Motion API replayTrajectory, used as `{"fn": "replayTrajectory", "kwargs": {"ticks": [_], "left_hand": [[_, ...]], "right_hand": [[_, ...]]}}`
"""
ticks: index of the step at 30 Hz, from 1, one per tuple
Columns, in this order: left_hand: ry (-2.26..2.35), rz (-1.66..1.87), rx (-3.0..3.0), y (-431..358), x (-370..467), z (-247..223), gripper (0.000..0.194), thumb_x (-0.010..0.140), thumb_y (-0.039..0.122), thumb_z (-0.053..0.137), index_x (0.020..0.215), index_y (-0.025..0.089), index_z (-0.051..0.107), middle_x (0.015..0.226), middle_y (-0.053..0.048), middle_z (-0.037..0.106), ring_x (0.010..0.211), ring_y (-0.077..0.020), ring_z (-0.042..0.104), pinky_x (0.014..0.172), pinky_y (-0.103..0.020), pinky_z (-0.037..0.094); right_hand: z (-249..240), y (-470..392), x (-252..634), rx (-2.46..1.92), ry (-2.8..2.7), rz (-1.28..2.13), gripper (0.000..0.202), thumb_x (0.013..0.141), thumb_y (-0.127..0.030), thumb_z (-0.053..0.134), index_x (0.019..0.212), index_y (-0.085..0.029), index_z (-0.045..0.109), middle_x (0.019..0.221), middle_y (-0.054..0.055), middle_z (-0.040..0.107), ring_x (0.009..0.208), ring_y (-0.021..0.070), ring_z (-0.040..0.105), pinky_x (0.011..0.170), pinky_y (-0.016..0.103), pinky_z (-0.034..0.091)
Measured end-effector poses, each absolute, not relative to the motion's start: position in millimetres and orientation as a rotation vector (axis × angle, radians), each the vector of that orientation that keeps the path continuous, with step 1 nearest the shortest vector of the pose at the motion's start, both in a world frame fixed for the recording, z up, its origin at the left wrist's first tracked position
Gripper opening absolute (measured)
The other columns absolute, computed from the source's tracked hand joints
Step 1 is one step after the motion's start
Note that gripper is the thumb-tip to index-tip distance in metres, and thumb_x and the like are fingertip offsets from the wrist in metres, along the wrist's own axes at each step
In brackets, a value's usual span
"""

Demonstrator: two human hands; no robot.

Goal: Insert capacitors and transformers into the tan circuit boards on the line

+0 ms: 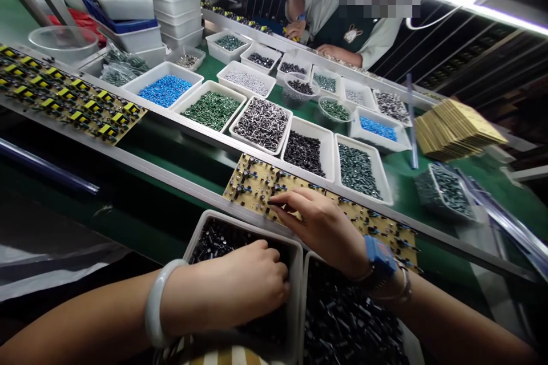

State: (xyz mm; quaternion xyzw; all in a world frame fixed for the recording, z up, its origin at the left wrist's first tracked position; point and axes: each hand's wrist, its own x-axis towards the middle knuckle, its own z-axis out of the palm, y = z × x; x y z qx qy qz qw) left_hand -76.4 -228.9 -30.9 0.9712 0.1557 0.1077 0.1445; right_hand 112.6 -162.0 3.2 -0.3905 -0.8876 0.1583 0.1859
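Note:
My left hand [235, 285], wearing a pale bangle, reaches into a white bin [208, 214] of small black cylindrical components [214, 242]. Its fingers are curled, and what they hold, if anything, is hidden. My right hand [323, 225], with a blue wrist strap [381, 255], is over a tan circuit board [233, 185] that lies in a rail. Its thumb and index finger pinch a small black component [272, 201] close to the board's surface. Many parts stand on the board. Under my right forearm is a second bin [305, 296] of black components [346, 325].
Beyond the rail [180, 177] stand several white trays of parts, with blue [165, 90], green [212, 109] and black [305, 153] ones among them. Populated boards [64, 94] lie on the left. Bare boards [460, 125] are stacked right. A person [351, 28] works opposite.

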Motion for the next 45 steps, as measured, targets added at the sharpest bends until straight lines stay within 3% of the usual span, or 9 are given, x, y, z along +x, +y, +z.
{"fn": "replayTrajectory", "kwargs": {"ticks": [13, 16, 19, 21, 26, 28, 31, 38, 45], "left_hand": [[0.460, 0.338, 2.769, -220, -93, -12, 0.011, 0.092, 0.014, 0.064, 0.087, 0.018, 0.055, 0.078, -0.002, 0.062, 0.072, -0.0208, 0.053, 0.068, -0.038, 0.040], [0.569, 0.416, 2.708, -211, -100, -13, 0.012, 0.091, 0.016, 0.068, 0.085, 0.019, 0.058, 0.081, -0.002, 0.064, 0.079, -0.0218, 0.055, 0.070, -0.037, 0.040], [0.712, 0.624, 2.524, -203, -109, -12, 0.005, 0.097, 0.020, 0.063, 0.095, 0.019, 0.067, 0.088, -0.002, 0.068, 0.084, -0.0207, 0.057, 0.077, -0.035, 0.043], [0.751, 0.764, 2.359, -198, -116, -11, 0.015, 0.101, 0.019, 0.056, 0.105, 0.020, 0.071, 0.095, -0.003, 0.071, 0.088, -0.0186, 0.057, 0.081, -0.032, 0.046], [0.839, 0.878, 2.268, -184, -121, -11, 0.031, 0.102, 0.009, 0.048, 0.122, 0.021, 0.069, 0.108, -0.004, 0.073, 0.094, -0.0177, 0.058, 0.087, -0.031, 0.046], [0.874, 0.871, 2.251, -179, -117, -11, 0.026, 0.100, 0.012, 0.055, 0.122, 0.020, 0.067, 0.105, -0.002, 0.075, 0.092, -0.0176, 0.058, 0.088, -0.031, 0.045], [0.920, 0.829, 2.193, -173, -108, -10, 0.031, 0.094, 0.010, 0.065, 0.124, 0.020, 0.062, 0.101, 0.001, 0.076, 0.095, -0.0167, 0.060, 0.093, -0.031, 0.041], [0.960, 0.728, 2.347, -160, -83, -6, 0.003, 0.094, 0.024, 0.072, 0.096, 0.026, 0.072, 0.094, 0.006, 0.076, 0.093, -0.0166, 0.063, 0.093, -0.035, 0.031], [1.040, 0.657, 2.586, -148, -59, -5, 0.010, 0.097, 0.028, 0.066, 0.095, 0.027, 0.076, 0.091, 0.004, 0.074, 0.090, -0.0206, 0.057, 0.091, -0.040, 0.027]], "right_hand": [[22, -155, 102, -1.108, -2.847, 0.279, 0.013, 0.103, -0.016, 0.057, 0.102, -0.013, 0.069, 0.093, 0.008, 0.063, 0.087, 0.0211, 0.060, 0.078, 0.033, 0.046], [19, -156, 102, -1.075, -2.879, 0.223, 0.012, 0.101, -0.013, 0.058, 0.103, -0.012, 0.070, 0.090, 0.008, 0.062, 0.085, 0.0222, 0.059, 0.076, 0.033, 0.046], [21, -160, 112, -1.053, -2.774, 0.211, 0.017, 0.100, -0.013, 0.060, 0.116, -0.012, 0.067, 0.096, 0.008, 0.066, 0.089, 0.0227, 0.062, 0.078, 0.034, 0.048], [26, -167, 127, -1.100, -2.646, 0.240, 0.019, 0.101, -0.019, 0.062, 0.119, -0.014, 0.065, 0.102, 0.008, 0.068, 0.092, 0.0217, 0.064, 0.082, 0.033, 0.048], [31, -207, 179, -1.358, -2.823, 0.644, 0.011, 0.100, -0.029, 0.065, 0.093, -0.022, 0.069, 0.088, 0.001, 0.068, 0.079, 0.0195, 0.065, 0.071, 0.031, 0.047], [22, -230, 191, -1.426, -2.982, 0.834, 0.005, 0.092, -0.025, 0.075, 0.093, -0.023, 0.071, 0.088, 0.000, 0.068, 0.077, 0.0214, 0.066, 0.069, 0.032, 0.047], [5, -257, 194, -1.531, -3.007, 0.908, 0.033, 0.081, -0.021, 0.085, 0.110, -0.021, 0.069, 0.102, 0.004, 0.069, 0.090, 0.0269, 0.068, 0.077, 0.037, 0.051], [-10, -269, 186, -1.432, -2.969, 1.057, 0.008, 0.092, -0.019, 0.072, 0.092, -0.017, 0.064, 0.094, 0.004, 0.066, 0.083, 0.0238, 0.064, 0.071, 0.034, 0.047], [-5, -270, 202, -1.273, -2.693, 1.122, 0.016, 0.096, -0.013, 0.067, 0.108, -0.022, 0.064, 0.104, 0.003, 0.062, 0.092, 0.0198, 0.060, 0.080, 0.030, 0.046]]}}
